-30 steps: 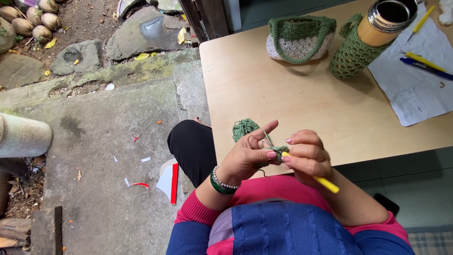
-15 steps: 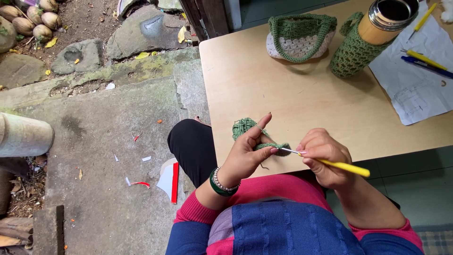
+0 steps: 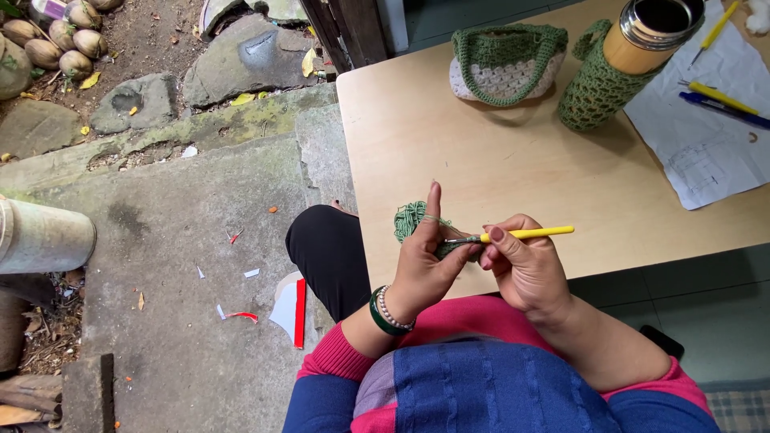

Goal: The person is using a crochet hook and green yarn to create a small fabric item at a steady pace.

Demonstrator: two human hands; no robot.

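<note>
Left hand (image 3: 423, 269) pinches green crochet piece (image 3: 413, 220); right hand (image 3: 525, 269) grips yellow hook (image 3: 525, 234) beside it.

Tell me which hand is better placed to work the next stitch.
Right, probably. The right hand already grips the yellow hook, its tip at the green piece. The left hand pinches that piece, index finger raised, so it is busy holding.

On the table (image 3: 513, 176), the crochet piece (image 3: 413, 218) sits at the near edge between the left hand (image 3: 423, 269) and the right hand (image 3: 525, 269), with the small bag (image 3: 505, 64) behind it, the covered flask (image 3: 618, 68) right of the bag, and the paper (image 3: 714, 136) rightmost.
</note>
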